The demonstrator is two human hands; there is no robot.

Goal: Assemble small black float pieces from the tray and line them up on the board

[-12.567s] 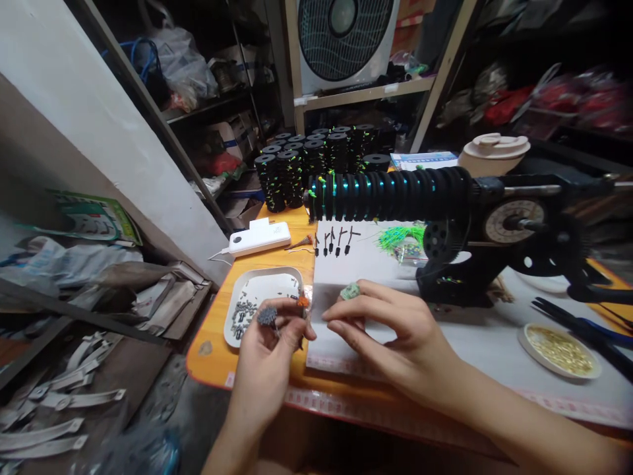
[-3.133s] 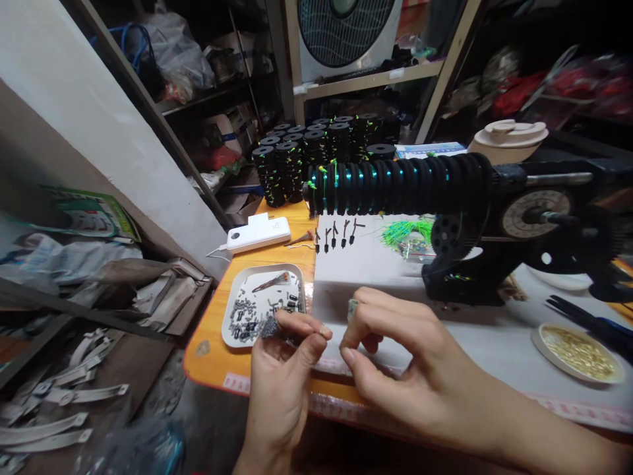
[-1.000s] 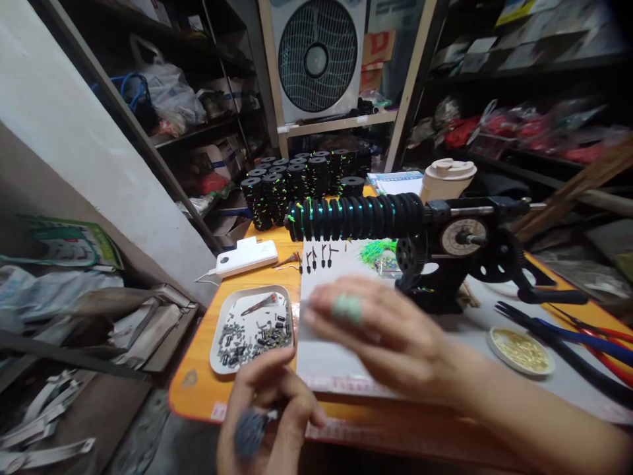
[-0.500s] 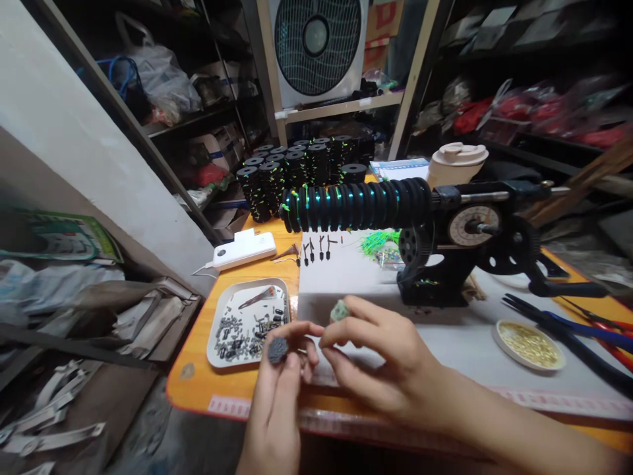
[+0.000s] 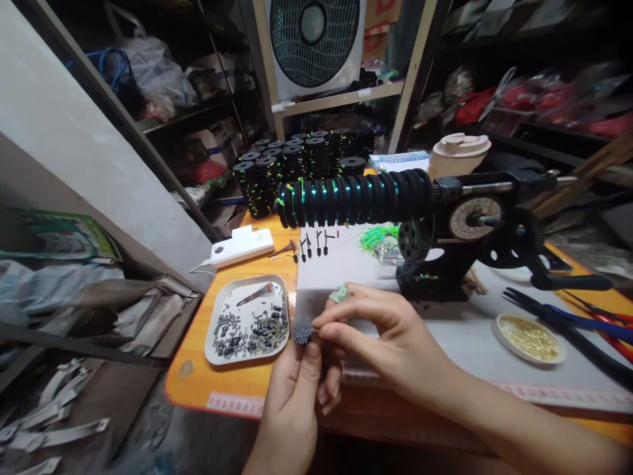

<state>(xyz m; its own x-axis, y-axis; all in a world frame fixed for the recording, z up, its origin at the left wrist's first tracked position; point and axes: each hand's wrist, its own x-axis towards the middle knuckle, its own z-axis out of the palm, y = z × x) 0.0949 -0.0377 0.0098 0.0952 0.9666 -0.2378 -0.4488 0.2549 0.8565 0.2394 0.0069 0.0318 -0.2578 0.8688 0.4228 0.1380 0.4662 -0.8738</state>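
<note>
My left hand point(image 5: 294, 409) is closed on a round, dark grey cluster point(image 5: 302, 332) of small bead-like balls, which sticks up above the thumb. Close beside the cluster, my right hand point(image 5: 383, 340) pinches thumb and forefinger together. Whatever lies in that pinch is too small to make out. Green tape point(image 5: 339, 293) wraps one finger of the right hand. Left of the hands, a white tray point(image 5: 212, 353) carries many small dark and metal pieces and a tweezer-like tool point(image 5: 254, 293).
Behind the hands stands a black hand-cranked winder point(image 5: 435, 270) with ribbed black spools point(image 5: 356, 198). At right are a dish point(image 5: 498, 330) of gold bits and pliers point(image 5: 558, 323). A white power bank point(image 5: 242, 247), stacked black spools point(image 5: 291, 161) and a lidded cup point(image 5: 457, 155) stand further back.
My left hand has moved right and up, bringing the cluster close to the right fingertips. The right hand has shifted slightly left. The view has tilted a little.
</note>
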